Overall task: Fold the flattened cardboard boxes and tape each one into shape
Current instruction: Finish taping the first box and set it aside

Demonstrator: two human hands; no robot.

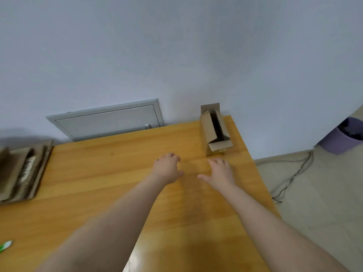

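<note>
folded box (215,132) stands at far right corner of table (98,183), top flaps up. flattened boxes (21,171) stacked at left edge. left hand (167,167) loosely curled, right hand (220,171) spread, both empty, near folded box.

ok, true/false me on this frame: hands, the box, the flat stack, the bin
1. Left hand and right hand both hold nothing. True.
2. The box at the table's far right corner has its top flaps taped shut. False: the flaps stand open and the dark inside shows.
3. The stack of flat cardboard lies at the table's left edge. True.
4. The purple bin stands on the table. False: it is on the floor, off to the right of the table.
</note>
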